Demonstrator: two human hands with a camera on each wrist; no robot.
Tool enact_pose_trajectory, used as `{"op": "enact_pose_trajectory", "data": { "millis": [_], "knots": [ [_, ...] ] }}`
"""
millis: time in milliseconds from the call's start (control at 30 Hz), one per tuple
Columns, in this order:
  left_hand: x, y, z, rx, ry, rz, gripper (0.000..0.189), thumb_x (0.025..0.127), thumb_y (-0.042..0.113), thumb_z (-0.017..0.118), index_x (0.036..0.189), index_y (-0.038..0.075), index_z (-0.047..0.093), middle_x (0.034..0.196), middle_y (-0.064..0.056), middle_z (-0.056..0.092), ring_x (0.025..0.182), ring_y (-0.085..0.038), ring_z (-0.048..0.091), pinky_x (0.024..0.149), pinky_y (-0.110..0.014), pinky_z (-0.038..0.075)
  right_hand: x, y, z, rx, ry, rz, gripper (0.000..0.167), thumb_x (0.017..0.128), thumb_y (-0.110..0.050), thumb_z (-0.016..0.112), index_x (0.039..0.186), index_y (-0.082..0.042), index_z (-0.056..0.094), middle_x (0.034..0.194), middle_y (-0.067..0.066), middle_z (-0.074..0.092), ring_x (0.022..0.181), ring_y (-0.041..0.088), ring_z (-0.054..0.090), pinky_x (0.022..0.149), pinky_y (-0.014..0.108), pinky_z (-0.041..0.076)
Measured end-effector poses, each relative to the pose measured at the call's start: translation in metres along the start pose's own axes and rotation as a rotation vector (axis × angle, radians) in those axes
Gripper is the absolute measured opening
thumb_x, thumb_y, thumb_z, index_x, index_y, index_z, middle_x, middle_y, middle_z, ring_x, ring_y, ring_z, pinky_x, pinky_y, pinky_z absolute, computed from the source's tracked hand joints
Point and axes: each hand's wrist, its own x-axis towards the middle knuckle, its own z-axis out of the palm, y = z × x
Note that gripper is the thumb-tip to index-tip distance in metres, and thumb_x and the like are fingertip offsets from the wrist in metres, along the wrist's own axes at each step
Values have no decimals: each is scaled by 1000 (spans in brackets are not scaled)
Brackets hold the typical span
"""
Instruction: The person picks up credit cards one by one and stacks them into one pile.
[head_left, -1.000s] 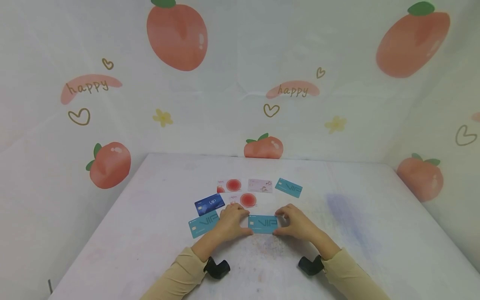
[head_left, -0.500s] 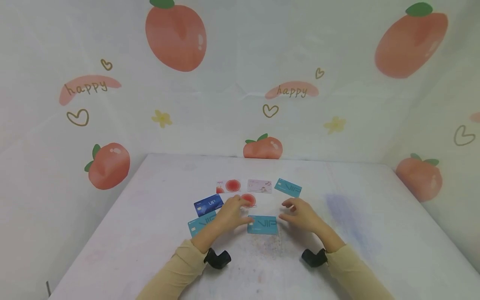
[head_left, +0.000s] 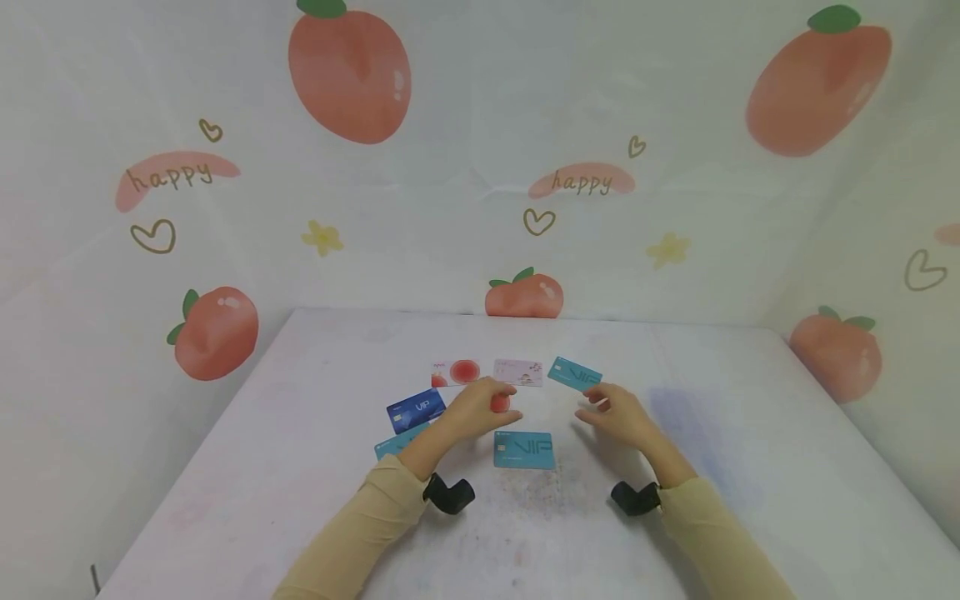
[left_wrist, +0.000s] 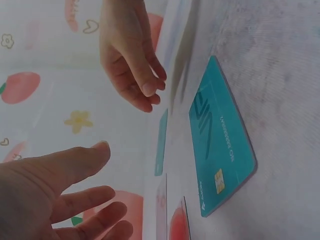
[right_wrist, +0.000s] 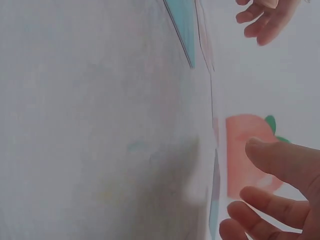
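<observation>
A teal VIP card (head_left: 523, 450) lies flat on the table in front of both hands. My left hand (head_left: 480, 410) hovers above a red-circle card (head_left: 501, 403) and covers most of it. Its thumb and fingers are apart, with nothing between them in the left wrist view. To the right, my right hand (head_left: 622, 417) is held over the table, fingers loosely bent and holding nothing. Its fingertips are nearest to another teal card (head_left: 572, 372) at the back right. In the right wrist view the right hand (right_wrist: 280, 195) appears clear of the cards.
A pale pink card (head_left: 517, 372) and a second red-circle card (head_left: 455, 372) lie in the back row. At the left are a dark blue VIP card (head_left: 416, 410) and a teal card (head_left: 397, 443), partly hidden by the left arm. A fruit-print curtain (head_left: 450, 242) stands behind the table.
Both hands have let go of the front teal card's ends and risen. They have moved forward, the right hand also outward. The front card stays in place.
</observation>
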Motion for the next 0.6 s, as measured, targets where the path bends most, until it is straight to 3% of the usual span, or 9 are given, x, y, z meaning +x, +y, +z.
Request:
{"op": "enact_pose_trajectory", "data": {
  "millis": [233,367,600],
  "knots": [
    [21,-1,3,-68,-11,-34,43,89,25,63,126,4,57,121,-14,61,101,-24,56,87,-35,52,5,12,-4,22,26,21,37,85,-19,66,110,6,59,104,24,63,93,35,62,82,45,52],
    [32,-2,5,-74,-10,-43,39,91,23,59,126,6,57,119,-13,61,104,-23,56,89,-35,51,9,16,-6,35,41,48,36,85,-18,66,110,6,58,105,25,62,94,36,61,83,46,51],
    [50,-2,12,-123,23,-5,36,92,15,53,125,1,57,119,-15,62,105,-27,57,92,-38,49,18,22,-9,49,56,100,41,85,-18,64,115,9,54,108,28,61,98,40,60,85,47,50]
  ]
}}
